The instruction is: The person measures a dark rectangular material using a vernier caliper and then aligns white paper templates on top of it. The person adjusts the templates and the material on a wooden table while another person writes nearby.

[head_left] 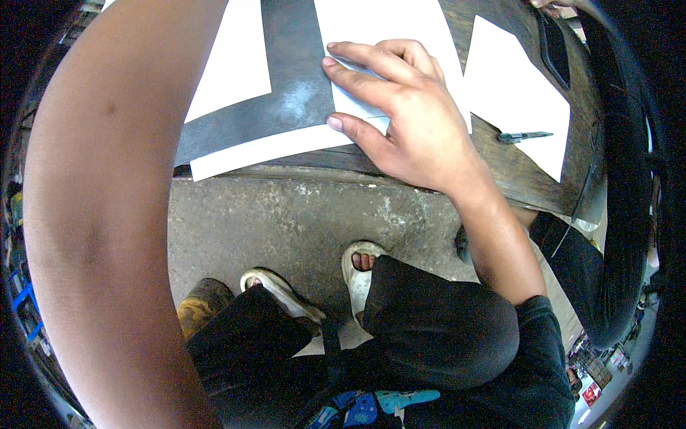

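A flat, dark grey L-shaped piece (293, 50), which looks like a steel square, lies on a large sheet of white paper (250, 154). Its corner is close to the table's near edge. My right hand (421, 107) rests at the right side of this piece, fingers spread and tips at its edge, the palm over the paper. It grips nothing. My left arm (107, 179) rises along the left side and passes out through the top, so my left hand is outside the view.
On the wooden table (500, 161), a pen (525, 136) lies across another white sheet (514, 86). Near the upper right is a dark flat object (554, 50). Another person's hand (554, 6) shows at the top right, and a dark-trousered leg (572, 264) below. Concrete floor (286, 222) lies under the table edge.
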`<action>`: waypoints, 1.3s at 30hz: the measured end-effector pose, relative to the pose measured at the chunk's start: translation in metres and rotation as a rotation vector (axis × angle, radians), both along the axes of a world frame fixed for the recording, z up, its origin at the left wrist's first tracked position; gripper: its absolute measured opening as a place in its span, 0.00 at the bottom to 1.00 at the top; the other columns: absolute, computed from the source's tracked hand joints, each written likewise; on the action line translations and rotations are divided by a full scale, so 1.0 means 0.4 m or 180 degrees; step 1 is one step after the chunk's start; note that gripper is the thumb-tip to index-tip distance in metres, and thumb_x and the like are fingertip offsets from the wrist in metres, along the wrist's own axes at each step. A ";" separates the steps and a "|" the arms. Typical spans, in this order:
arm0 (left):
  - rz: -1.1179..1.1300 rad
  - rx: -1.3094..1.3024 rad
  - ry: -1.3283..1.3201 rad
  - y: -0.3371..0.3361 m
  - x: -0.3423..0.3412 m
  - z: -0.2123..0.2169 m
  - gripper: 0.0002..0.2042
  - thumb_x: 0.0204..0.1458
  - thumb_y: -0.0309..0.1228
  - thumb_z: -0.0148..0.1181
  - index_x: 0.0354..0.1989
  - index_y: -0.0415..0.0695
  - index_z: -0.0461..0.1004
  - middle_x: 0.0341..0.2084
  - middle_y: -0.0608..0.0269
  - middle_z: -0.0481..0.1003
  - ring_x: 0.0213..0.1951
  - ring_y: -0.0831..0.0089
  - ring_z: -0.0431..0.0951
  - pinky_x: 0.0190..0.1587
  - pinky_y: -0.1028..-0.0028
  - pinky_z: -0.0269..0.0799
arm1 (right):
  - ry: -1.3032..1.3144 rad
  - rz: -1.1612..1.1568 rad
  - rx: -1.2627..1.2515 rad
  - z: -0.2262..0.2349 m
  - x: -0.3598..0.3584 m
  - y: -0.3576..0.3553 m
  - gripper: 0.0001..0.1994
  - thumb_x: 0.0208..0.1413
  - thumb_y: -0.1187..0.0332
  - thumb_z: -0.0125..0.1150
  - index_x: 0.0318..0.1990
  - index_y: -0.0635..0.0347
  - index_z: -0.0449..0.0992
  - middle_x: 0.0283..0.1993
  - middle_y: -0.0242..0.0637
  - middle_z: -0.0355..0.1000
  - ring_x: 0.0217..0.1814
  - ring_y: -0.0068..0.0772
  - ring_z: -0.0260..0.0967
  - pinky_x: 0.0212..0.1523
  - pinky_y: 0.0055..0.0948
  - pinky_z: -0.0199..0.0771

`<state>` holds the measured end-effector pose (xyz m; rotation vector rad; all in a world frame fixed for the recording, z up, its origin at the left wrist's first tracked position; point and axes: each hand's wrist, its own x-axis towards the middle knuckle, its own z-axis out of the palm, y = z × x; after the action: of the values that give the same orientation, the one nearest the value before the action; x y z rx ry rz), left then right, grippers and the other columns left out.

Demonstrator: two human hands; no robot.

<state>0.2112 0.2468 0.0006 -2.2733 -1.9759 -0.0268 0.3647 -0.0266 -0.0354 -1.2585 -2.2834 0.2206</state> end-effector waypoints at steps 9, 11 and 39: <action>-0.0140 -0.0037 0.0033 0.009 -0.006 -0.008 0.33 0.58 0.59 0.57 0.50 0.35 0.81 0.53 0.41 0.79 0.58 0.48 0.78 0.61 0.59 0.73 | 0.0096 -0.0036 -0.0033 0.006 -0.001 -0.002 0.23 0.55 0.68 0.65 0.60 0.56 0.78 0.65 0.36 0.74 0.61 0.45 0.67 0.66 0.40 0.65; -0.0122 -0.0074 -0.0106 0.021 -0.012 -0.013 0.33 0.59 0.59 0.56 0.50 0.36 0.81 0.53 0.41 0.79 0.57 0.48 0.78 0.61 0.59 0.73 | 0.0146 -0.0051 -0.0026 0.006 0.000 -0.002 0.23 0.56 0.69 0.63 0.61 0.56 0.77 0.65 0.37 0.74 0.62 0.45 0.67 0.66 0.41 0.65; -0.1376 0.0037 -0.1171 -0.671 -0.523 -0.033 0.32 0.34 0.44 0.80 0.53 0.50 0.83 0.47 0.62 0.77 0.51 0.59 0.74 0.57 0.62 0.67 | -0.0304 -0.0053 -0.0075 0.019 -0.001 0.000 0.27 0.49 0.63 0.75 0.60 0.50 0.81 0.68 0.35 0.72 0.65 0.45 0.65 0.67 0.41 0.65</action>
<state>0.0018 -0.0217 -0.0124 -2.8011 -1.5609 -0.5297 0.3642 -0.0267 -0.0276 -1.3258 -2.3562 0.1855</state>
